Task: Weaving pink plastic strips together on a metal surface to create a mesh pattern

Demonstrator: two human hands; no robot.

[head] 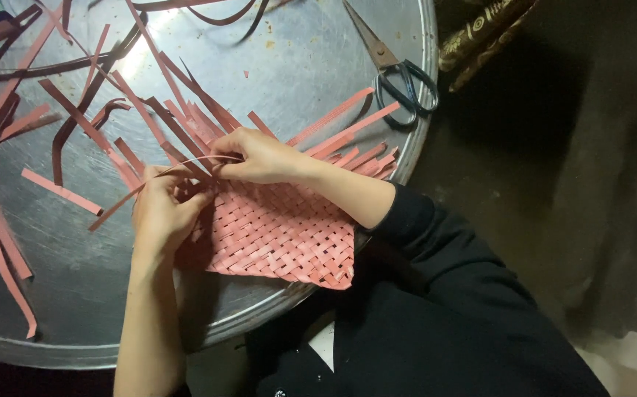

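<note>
Risk 1: strip breakage. The right hand (259,156) pinches a thin pink strip (186,163) that bows upward in an arc toward the left. A sharp pull or a tight fold at the weave edge would likely crease or snap it.

Risk 2: loosening of the weave. The left hand (162,209) presses down on the left edge of the woven mat (281,231), fingers curled over the unfinished ends. Its grip is closed on the mat edge; whether it also holds a single strip cannot be told. If this pressure lifts, the outer crossings could slide apart, since the loose ends there are not locked.

Risk 3: tangling. Loose strips (61,191), pink and dark brown, lie scattered over the round metal tray (318,51) and cross the working ends. A wrong strip could be caught up in the weave.

Risk 4: the scissors (399,73) lie near the tray's right rim, blades shut, well apart from both hands; a sweeping forearm could push them off.

Condition of the mat: a flat, pink, roughly rectangular panel in a tight diagonal plait, lying on the tray's near side, its lower corner reaching the rim. Unwoven ends fan out from the top and right edges.
</note>
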